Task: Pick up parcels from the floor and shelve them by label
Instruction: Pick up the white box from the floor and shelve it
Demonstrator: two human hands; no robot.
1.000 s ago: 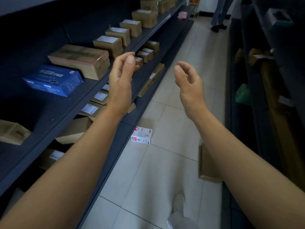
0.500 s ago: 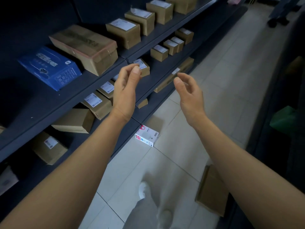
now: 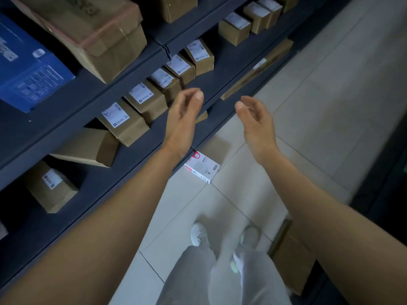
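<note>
A small white box [image 3: 202,167] with a red cartoon face lies on the tiled floor against the foot of the dark shelving [image 3: 123,82]. My left hand [image 3: 182,119] hovers above it, fingers loosely curled and empty. My right hand [image 3: 256,126] is held out beside it, palm facing left, also empty. A flat cardboard parcel [image 3: 290,254] lies on the floor at the lower right, partly hidden by my right forearm. Both hands are well above the floor.
The shelves on the left carry several labelled cardboard boxes [image 3: 132,117], a large taped carton [image 3: 92,34] and a blue box [image 3: 26,69]. A long flat carton [image 3: 257,69] lies on the lowest shelf. Another dark rack [image 3: 387,172] edges the right. My feet [image 3: 222,238] stand on the tiles.
The view has tilted down and moved closer to the shelf; the far aisle and the other person are out of sight. Both hands stay empty and have drifted lower towards the white box.
</note>
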